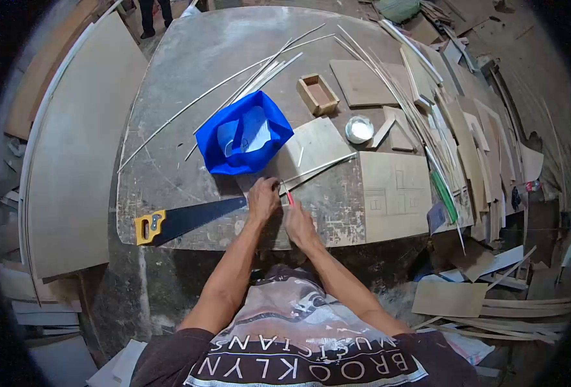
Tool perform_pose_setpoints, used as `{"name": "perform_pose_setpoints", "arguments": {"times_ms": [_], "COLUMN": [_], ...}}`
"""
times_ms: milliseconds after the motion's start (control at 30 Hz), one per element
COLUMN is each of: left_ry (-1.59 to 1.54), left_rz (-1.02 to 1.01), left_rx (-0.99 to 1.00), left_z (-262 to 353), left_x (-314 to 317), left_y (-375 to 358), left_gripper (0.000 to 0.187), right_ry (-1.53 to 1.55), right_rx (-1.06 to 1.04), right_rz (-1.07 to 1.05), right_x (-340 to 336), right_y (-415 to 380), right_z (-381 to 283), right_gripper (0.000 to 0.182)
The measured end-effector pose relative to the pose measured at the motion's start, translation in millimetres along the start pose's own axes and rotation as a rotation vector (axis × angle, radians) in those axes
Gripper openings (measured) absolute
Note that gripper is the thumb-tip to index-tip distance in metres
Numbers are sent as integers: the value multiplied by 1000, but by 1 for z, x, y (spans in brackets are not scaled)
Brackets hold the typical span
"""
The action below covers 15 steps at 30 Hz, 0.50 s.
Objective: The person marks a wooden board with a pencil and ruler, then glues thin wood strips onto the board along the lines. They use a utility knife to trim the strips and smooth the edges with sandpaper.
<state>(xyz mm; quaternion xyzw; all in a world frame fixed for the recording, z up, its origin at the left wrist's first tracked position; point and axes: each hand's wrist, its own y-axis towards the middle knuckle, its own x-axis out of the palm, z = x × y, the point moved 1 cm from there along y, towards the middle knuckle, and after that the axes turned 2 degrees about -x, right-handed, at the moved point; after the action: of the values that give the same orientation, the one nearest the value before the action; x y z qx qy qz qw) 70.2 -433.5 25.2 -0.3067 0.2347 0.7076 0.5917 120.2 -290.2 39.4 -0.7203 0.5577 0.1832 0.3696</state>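
Observation:
Close to the table's front edge, my left hand (pixel 264 198) is closed, its fingertips pinching the near end of a thin wooden strip (pixel 324 166). The strip slants up to the right across a flat wooden board (pixel 317 143). My right hand (pixel 300 224) wraps round a slim red-handled tool (pixel 290 197), whose thin tip points at the strip beside my left fingertips. Just beyond my hands stands an open blue bag (pixel 215 143) with pale contents. A handsaw (pixel 195 221) with a yellow handle lies to the left, its blade end near my left wrist.
A small wooden box (pixel 317 95) and a tub of white stuff (pixel 359 129) stand farther back. On the right lie a board with pencil lines (pixel 396 195), long thin strips and a green object (pixel 444 197). A large panel (pixel 82 148) leans at left; a person's legs (pixel 155 16) show behind.

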Motion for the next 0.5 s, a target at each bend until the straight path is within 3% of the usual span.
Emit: {"name": "perform_pose_setpoints", "arguments": {"times_ms": [100,233,500], "left_ry": [51,34,51], "left_rz": [-59,-26,-95], "left_rx": [124,227,277], "left_z": [-2,-4,-6], "left_x": [3,4,4], "left_y": [-14,-15,-9], "left_gripper": [14,15,15], "right_ry": [-20,-87,-22], "right_rx": [-101,31,45], "right_rz": [4,8,39], "right_x": [11,13,14], "right_y": [-16,-23,-18], "right_z": [25,15,17], "right_gripper": [30,37,32]}}
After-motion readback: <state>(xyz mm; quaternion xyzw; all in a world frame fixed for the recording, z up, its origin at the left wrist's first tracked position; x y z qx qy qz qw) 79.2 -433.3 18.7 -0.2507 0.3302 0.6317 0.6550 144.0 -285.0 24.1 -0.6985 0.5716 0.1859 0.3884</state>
